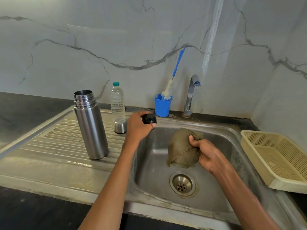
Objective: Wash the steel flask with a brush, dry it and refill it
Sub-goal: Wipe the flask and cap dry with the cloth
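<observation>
The steel flask (90, 125) stands upright and uncapped on the ribbed drainboard (49, 146), left of the sink basin (156, 156). Its steel cup lid (120, 125) sits upside down behind it, in front of a clear water bottle (117, 102) with a teal cap. My left hand (138, 126) grips the flask's black stopper (149, 119) at the basin's back left rim. Over the basin, my right hand (206, 151) holds a crumpled brown cloth (181, 148). The blue-handled bottle brush (172, 78) stands in a blue cup (162, 106) at the wall.
A chrome tap (191, 95) rises behind the basin, right of the blue cup. A beige plastic basket (279, 158) lies on the counter to the right of the sink. The drain (182, 184) sits low in the basin. Dark countertop runs along the left and front.
</observation>
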